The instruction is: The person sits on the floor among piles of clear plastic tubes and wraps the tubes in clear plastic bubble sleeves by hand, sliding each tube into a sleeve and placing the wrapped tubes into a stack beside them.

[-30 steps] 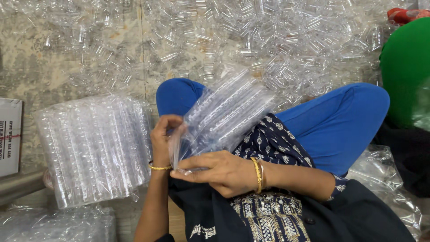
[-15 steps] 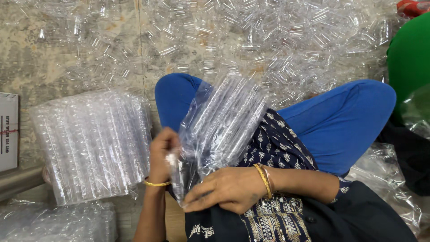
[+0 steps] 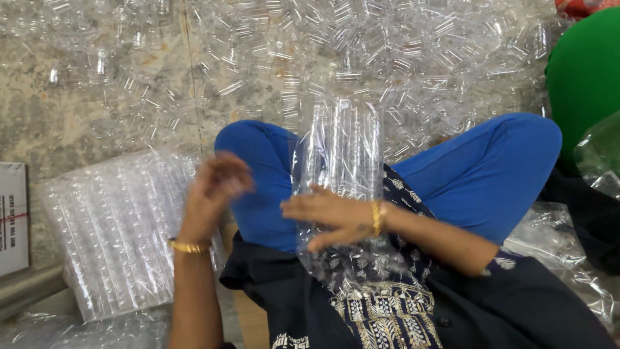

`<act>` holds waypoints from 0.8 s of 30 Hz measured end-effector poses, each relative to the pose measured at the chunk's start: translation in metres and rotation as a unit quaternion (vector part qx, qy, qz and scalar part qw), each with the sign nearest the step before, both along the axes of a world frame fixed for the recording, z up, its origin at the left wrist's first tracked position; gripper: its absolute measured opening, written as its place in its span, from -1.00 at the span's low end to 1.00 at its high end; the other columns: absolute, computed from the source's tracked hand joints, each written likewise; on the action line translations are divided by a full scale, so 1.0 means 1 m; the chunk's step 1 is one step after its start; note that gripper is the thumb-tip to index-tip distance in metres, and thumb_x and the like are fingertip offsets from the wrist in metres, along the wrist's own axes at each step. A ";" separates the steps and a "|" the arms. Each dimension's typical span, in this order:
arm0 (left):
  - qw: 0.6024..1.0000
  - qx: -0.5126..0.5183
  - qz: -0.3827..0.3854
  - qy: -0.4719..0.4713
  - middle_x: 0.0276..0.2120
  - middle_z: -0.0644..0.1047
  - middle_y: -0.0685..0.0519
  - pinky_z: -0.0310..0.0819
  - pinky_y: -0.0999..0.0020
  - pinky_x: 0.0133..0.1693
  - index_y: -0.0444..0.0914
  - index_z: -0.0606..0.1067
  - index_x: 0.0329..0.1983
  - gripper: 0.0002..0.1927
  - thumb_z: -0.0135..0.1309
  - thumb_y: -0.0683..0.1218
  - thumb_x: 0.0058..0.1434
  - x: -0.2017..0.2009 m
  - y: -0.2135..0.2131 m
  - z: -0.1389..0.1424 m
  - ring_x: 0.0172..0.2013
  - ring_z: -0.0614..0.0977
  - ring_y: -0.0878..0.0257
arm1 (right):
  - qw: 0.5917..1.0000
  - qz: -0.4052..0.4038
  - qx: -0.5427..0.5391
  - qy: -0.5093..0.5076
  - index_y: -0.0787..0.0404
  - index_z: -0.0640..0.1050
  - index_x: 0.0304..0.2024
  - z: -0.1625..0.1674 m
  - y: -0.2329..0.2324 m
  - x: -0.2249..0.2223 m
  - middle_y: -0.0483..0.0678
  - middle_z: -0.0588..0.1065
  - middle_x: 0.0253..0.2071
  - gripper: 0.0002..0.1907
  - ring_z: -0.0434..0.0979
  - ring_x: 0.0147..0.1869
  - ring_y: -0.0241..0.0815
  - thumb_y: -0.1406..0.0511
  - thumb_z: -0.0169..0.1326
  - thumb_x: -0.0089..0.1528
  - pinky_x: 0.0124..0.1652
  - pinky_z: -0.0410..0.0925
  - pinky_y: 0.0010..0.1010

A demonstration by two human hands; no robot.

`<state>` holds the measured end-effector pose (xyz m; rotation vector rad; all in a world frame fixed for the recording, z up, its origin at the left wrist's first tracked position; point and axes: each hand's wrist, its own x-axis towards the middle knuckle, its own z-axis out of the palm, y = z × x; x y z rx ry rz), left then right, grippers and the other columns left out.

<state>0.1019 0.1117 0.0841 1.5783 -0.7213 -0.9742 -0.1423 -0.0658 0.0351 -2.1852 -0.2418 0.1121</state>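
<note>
I sit cross-legged in blue trousers on a stone floor. My right hand [image 3: 326, 216] grips a clear plastic bag of small transparent tubes [image 3: 342, 152], held upright over my lap. My left hand [image 3: 216, 187] is blurred, lifted off the bag to its left, fingers loosely curled and holding nothing. It hovers next to a stack of filled clear bags [image 3: 119, 229] lying on the floor at my left.
Loose transparent tubes [image 3: 361, 45] cover the floor ahead. A white cardboard box [image 3: 13, 216] sits at the far left. A green round object [image 3: 584, 77] is at the upper right, with crumpled clear plastic [image 3: 562, 249] below it.
The bag has swung from tilted to upright over my lap. My left hand has let go of it and moved left; my right hand still holds it.
</note>
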 end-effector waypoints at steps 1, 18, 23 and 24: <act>0.996 -0.046 0.066 0.045 -0.05 0.51 -0.04 0.54 0.25 -0.06 -0.23 0.37 0.16 -0.61 0.13 -0.10 0.30 0.017 -0.016 -0.011 -0.10 0.59 0.18 | 0.997 -0.050 0.045 0.039 0.15 0.21 0.46 -0.006 -0.023 -0.007 0.12 0.20 0.50 -0.17 0.17 0.56 0.12 -0.16 -0.02 0.30 0.43 -0.03 0.15; 0.887 0.297 0.349 0.050 0.50 -0.29 -0.19 0.49 -0.45 -0.10 0.04 0.12 0.48 -0.10 0.28 0.22 0.15 0.170 -0.196 -0.152 0.34 0.16 -0.33 | 0.727 -0.667 -0.085 0.140 0.22 0.11 0.55 -0.084 -0.377 -0.072 0.49 -0.03 0.41 0.07 0.06 0.46 0.45 -0.21 0.25 0.29 0.33 0.13 0.05; 0.939 0.276 0.203 -0.023 0.44 -0.19 -0.20 0.60 -0.10 -0.14 -0.04 0.28 0.34 -0.13 0.40 0.13 -0.03 0.139 -0.276 -0.163 0.22 0.39 -0.17 | 0.801 -0.597 0.018 -0.037 0.05 0.41 0.34 -0.092 -0.362 -0.020 0.23 -0.05 0.44 -0.34 0.42 0.35 0.14 0.11 0.36 0.26 0.07 0.57 -0.31; 0.957 0.231 0.166 -0.049 0.42 -0.06 -0.20 0.61 -0.03 -0.16 -0.10 0.34 0.29 -0.19 0.42 0.07 -0.03 0.127 -0.293 -0.171 0.18 0.47 -0.10 | 0.812 -0.579 -0.032 -0.067 0.07 0.46 0.26 -0.096 -0.356 -0.009 0.24 -0.03 0.45 -0.43 0.43 0.34 0.13 0.17 0.37 0.26 0.06 0.55 -0.33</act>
